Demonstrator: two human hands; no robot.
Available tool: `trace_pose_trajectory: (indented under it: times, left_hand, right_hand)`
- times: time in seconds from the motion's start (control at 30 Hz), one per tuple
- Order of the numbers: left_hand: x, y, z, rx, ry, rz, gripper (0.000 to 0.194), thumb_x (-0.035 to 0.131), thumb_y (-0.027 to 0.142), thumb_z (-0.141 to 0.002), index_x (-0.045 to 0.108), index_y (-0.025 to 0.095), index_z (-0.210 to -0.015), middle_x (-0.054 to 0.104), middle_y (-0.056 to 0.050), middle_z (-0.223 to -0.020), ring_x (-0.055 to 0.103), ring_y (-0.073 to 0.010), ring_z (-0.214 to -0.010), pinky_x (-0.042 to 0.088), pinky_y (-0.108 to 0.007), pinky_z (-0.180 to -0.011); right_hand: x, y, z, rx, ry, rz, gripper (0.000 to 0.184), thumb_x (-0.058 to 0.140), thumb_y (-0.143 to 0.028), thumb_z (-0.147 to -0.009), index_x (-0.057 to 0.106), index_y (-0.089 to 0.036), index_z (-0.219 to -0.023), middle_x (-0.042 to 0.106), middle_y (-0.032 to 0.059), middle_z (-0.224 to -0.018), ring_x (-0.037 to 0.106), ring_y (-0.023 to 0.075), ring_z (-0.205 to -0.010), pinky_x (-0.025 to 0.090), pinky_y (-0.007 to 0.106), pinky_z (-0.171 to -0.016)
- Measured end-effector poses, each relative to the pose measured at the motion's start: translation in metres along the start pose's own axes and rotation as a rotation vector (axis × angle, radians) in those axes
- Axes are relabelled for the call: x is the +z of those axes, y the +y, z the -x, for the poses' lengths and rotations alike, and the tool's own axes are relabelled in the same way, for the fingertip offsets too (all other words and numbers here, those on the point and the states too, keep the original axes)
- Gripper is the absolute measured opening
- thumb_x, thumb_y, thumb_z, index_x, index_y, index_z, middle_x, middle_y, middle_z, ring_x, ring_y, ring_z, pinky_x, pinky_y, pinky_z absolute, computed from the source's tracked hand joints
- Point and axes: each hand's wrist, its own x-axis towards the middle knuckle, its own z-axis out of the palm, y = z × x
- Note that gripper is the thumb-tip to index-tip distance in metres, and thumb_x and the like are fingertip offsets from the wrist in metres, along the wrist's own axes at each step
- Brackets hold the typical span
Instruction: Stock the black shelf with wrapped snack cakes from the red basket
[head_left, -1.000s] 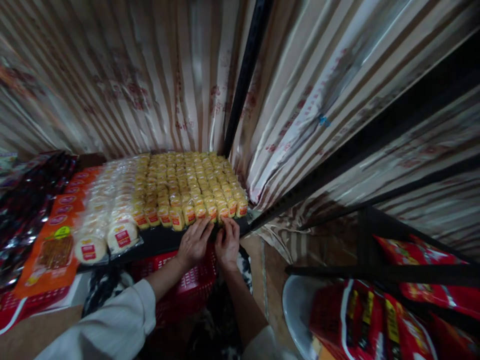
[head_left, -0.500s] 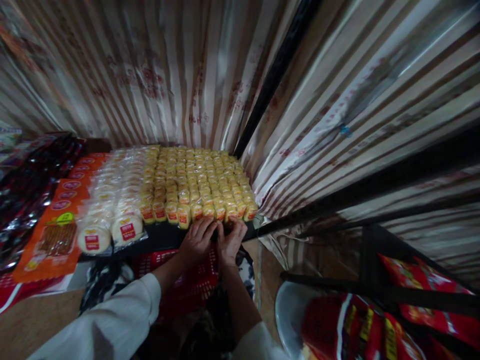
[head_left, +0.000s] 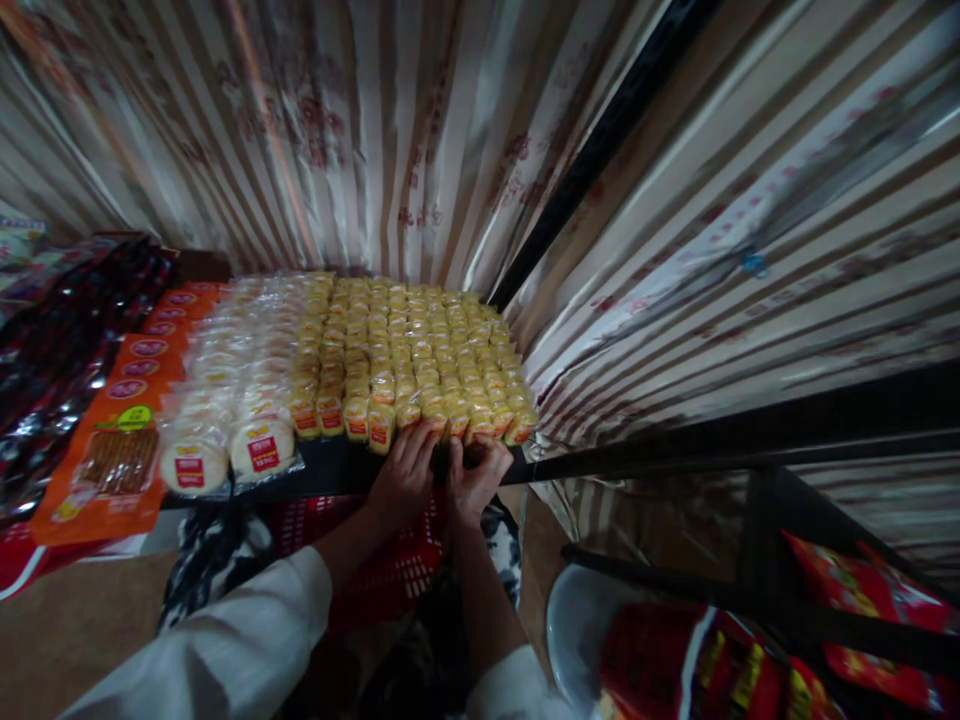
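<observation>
Rows of small yellow snack packets (head_left: 405, 350) with red labels cover a black shelf (head_left: 337, 468). My left hand (head_left: 405, 475) rests at the shelf's front edge, its fingers curled against the front row of packets. My right hand (head_left: 478, 478) sits beside it, fingers bent onto the front packets near the right end. Both hands touch the packets side by side; whether either grips one is unclear. White sleeves cover both forearms.
Round white cakes in clear wrap (head_left: 225, 440) lie left of the yellow packets, then orange packs (head_left: 112, 470) and dark packs (head_left: 52, 340). A red basket (head_left: 390, 570) sits below the shelf. Striped curtain (head_left: 675, 250) hangs behind. Red bags (head_left: 690, 660) on a white plate fill the lower right.
The view has swung left and up, so the shelf sits further right in frame. My hands have stayed at the front row, the right one's fingers curling more tightly onto the packets.
</observation>
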Motion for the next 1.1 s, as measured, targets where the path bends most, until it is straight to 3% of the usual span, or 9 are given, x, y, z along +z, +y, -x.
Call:
trace_pose_trajectory:
  times: [0.33, 0.73, 0.93, 1.1]
  left_hand:
    - [0.005, 0.0, 0.005, -0.03, -0.026, -0.081, 0.049, 0.034, 0.01, -0.083, 0.041, 0.0, -0.13, 0.043, -0.021, -0.137, 0.025, -0.028, -0.135, 0.036, -0.046, -0.106]
    - [-0.002, 0.003, 0.01, 0.003, 0.008, -0.086, 0.044, 0.038, 0.012, -0.082, 0.051, 0.011, -0.124, 0.043, -0.017, -0.136, 0.035, -0.0275, -0.129, 0.04, -0.044, -0.1]
    - [-0.014, 0.015, 0.014, 0.233, -0.179, -0.095, 0.041, 0.036, 0.013, -0.085, 0.052, 0.013, -0.123, 0.046, -0.01, -0.137, 0.03, -0.0215, -0.133, 0.034, -0.037, -0.103]
    - [-0.018, 0.032, -0.007, 0.343, -0.359, -0.12, 0.047, 0.039, 0.017, -0.085, 0.044, 0.011, -0.131, 0.037, -0.008, -0.144, 0.017, -0.0216, -0.139, 0.022, -0.039, -0.111]
  right_hand:
    - [0.002, -0.004, -0.001, 0.041, 0.001, 0.049, 0.04, 0.049, -0.055, -0.081, 0.052, -0.016, -0.09, 0.051, 0.0109, -0.093, 0.047, 0.023, -0.095, 0.043, 0.036, -0.083]
    - [-0.023, -0.006, 0.012, -0.03, -0.051, -0.172, 0.033, 0.035, -0.035, -0.09, 0.056, -0.014, -0.106, 0.047, 0.013, -0.109, 0.047, 0.0202, -0.106, 0.039, 0.039, -0.094]
    - [-0.04, 0.001, 0.011, 0.003, -0.027, -0.206, 0.034, 0.033, -0.033, -0.09, 0.056, -0.014, -0.106, 0.05, 0.0135, -0.113, 0.046, 0.0208, -0.113, 0.037, 0.042, -0.097]
    - [-0.054, 0.0, 0.003, 0.038, -0.023, -0.185, 0.036, 0.03, -0.031, -0.09, 0.056, -0.012, -0.105, 0.052, 0.0161, -0.117, 0.046, 0.0204, -0.116, 0.036, 0.042, -0.1]
